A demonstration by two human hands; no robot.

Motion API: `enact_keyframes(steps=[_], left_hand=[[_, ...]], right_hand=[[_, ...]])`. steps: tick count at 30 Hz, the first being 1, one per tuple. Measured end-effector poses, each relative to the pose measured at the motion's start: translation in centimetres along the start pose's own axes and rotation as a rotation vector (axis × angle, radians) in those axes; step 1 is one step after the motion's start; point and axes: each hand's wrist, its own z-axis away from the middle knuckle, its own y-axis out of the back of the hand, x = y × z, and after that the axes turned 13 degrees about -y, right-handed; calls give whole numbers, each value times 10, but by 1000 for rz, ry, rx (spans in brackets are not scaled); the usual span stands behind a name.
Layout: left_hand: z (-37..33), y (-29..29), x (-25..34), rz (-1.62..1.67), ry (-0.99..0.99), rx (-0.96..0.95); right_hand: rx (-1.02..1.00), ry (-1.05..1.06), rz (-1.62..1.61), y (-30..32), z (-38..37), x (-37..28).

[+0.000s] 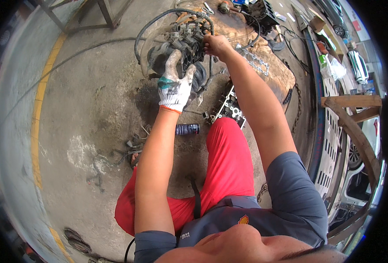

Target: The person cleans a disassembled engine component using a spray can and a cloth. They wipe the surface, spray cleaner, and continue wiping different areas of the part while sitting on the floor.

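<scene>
A greasy engine assembly [188,38] of metal and black parts rests on the concrete floor in front of me, with a thick black hose [152,21] arching around it. My left hand [174,85], in a white knit glove with a teal patch, lies against its near side. The gloved fingers are stretched and spread over the dark parts; some fingertips are hidden. At the assembly's right side, my bare right hand [217,46] has its fingers curled in beside the hose. What they pinch, if anything, is too small to make out.
A metal cylinder head [227,107] lies by my knee, near a dark spray can [188,129]. Stained cardboard [275,72] at right carries a chain [256,62] and an engine block [263,16]. Metal rails and a wooden frame [352,101] border the right; a cable [88,46] crosses the left floor.
</scene>
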Motion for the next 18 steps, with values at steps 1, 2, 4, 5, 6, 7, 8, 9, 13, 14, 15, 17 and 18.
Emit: enact_keyframes(steps=[1,2,4,5,6,7,8,9,13,14,15,17,18], left_hand=[[0,0,-1,-7,3,-2],[-1,0,-3,-13,6,-8],[-1,0,-5,-26,8,-15],[0,-1,-5,-30,7,-19],[0,-1,-6,-34,6,-23],[0,-2,-6,-40,-4,-27],[0,0,-7,-51,-12,-27],[1,1,-8,-62,-21,-27],[1,0,-8,-77,-49,-50],[1,0,-8,-79,-36,-54],[1,0,-8,-80,-22,-59],[1,1,-9,-71,-21,-58],[1,2,-10,-66,-21,-58]], right_hand=[[5,24,1,1,0,1],[-19,23,-30,3,0,1],[-67,22,-92,3,-1,1],[-73,22,-112,4,-5,3],[-79,23,-133,4,-10,3],[-84,24,-153,5,-14,5],[-99,12,-151,4,-13,4],[-114,0,-149,5,-13,2],[-209,-50,-181,23,-26,2],[-219,-50,-172,21,-25,2],[-201,-55,-163,22,-24,1],[-136,99,309,26,-20,3],[-101,176,544,29,-17,5]])
